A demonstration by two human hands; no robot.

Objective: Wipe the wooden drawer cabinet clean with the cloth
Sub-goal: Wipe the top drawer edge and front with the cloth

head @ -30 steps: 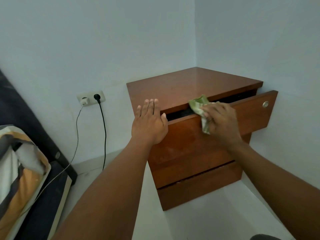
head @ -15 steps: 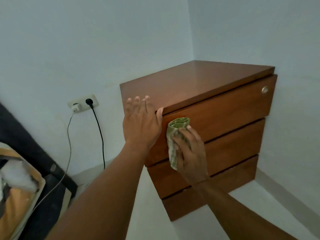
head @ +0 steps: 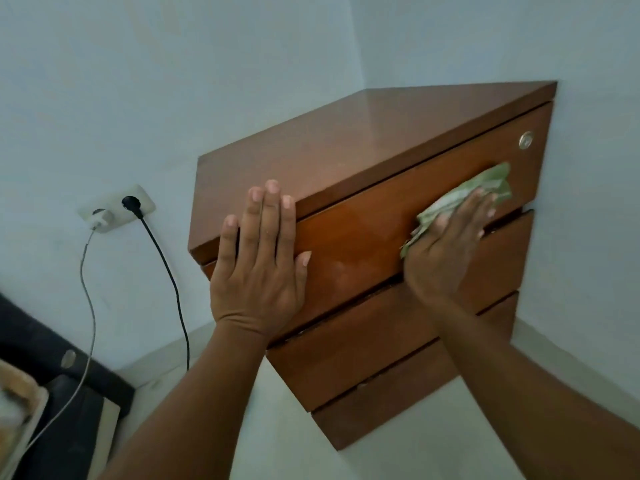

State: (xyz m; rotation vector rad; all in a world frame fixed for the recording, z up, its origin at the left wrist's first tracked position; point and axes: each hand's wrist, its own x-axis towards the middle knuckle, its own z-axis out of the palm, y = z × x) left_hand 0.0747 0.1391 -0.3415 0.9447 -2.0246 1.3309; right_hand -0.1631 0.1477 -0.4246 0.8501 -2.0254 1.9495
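Progress looked partial. Right hand (head: 446, 252), fingers straight, pressed crumpled green cloth (head: 471, 194) on top drawer front (head: 363, 233) of brown wooden three-drawer cabinet (head: 363, 136), near its right edge. Left hand (head: 259, 271) lay flat, open, on front-left corner. Lower drawer fronts (head: 363, 344) probably not yet wiped.

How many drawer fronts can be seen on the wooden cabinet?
3, stacked: the top drawer, where the right hand presses the cloth; the middle drawer below it; the bottom drawer nearest the floor. None seems hidden.
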